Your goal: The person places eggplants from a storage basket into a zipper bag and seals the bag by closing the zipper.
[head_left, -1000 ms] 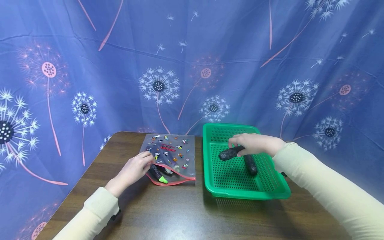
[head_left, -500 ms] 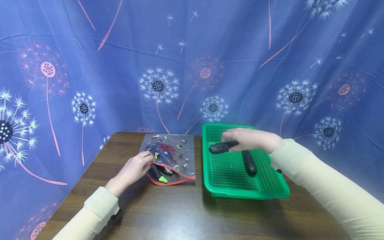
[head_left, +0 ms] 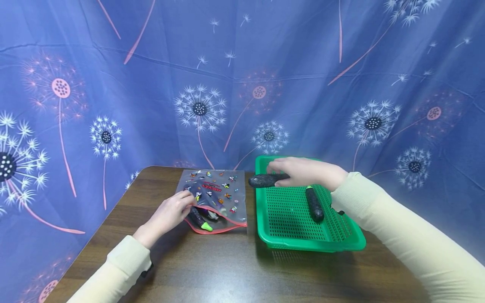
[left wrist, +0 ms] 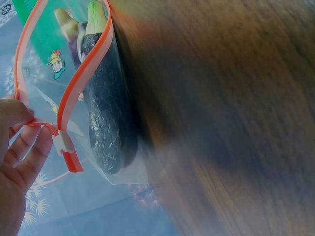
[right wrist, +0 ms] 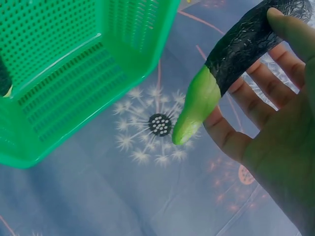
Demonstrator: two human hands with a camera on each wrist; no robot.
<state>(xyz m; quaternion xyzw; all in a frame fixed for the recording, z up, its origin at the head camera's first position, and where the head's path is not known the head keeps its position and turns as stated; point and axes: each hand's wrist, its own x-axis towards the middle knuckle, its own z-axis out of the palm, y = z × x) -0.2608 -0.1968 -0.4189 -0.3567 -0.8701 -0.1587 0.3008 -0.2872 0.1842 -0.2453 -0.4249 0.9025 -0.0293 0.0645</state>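
Note:
My right hand (head_left: 305, 171) holds a long dark eggplant (head_left: 261, 181) over the left rim of the green basket (head_left: 261, 221). The right wrist view shows its bright green stem end (right wrist: 197, 105) and the thumb and fingers around its wrinkled black body. Another eggplant (head_left: 314, 205) lies inside the basket. My left hand (head_left: 172, 210) pinches the red-edged mouth of a clear zip bag (head_left: 236, 189), near its white slider (left wrist: 63, 142). The bag's mouth gapes toward me. Inside lie a dark eggplant (left wrist: 106, 103) with a pale green end and a purplish one (left wrist: 72, 37) beside it.
Bag and basket stand side by side on a brown wooden table (head_left: 219, 265), the basket to the right. Behind the table hangs a blue curtain (head_left: 303, 54) with dandelion prints.
My right hand has carried the eggplant left and upward, from above the basket's middle to over its left rim. The left hand stays at the bag's mouth.

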